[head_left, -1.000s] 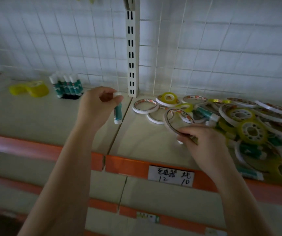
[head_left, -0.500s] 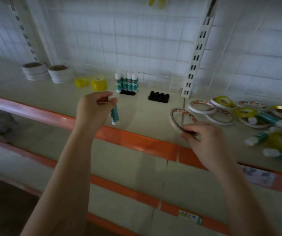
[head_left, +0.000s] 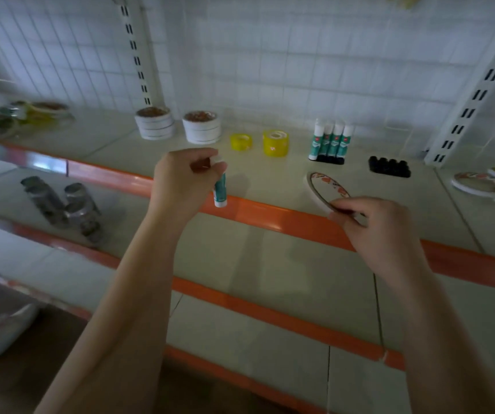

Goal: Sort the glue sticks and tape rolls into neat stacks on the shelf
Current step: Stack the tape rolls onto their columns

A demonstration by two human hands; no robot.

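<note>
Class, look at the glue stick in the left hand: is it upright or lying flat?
Upright. The glue stick hangs vertically from the left hand, which pinches its top end.

Both your forearms run up from 6 o'clock, bare, spread apart. Your left hand (head_left: pixel 185 179) sits at about 11 o'clock, knuckles toward you, fingers curled, thumb and fingertips pinching a glue stick (head_left: pixel 220 192) that hangs down. Your right hand (head_left: pixel 377 228) is at about 2 o'clock, fingers curled, pinching the near edge of a tape roll (head_left: pixel 326 189)
</note>
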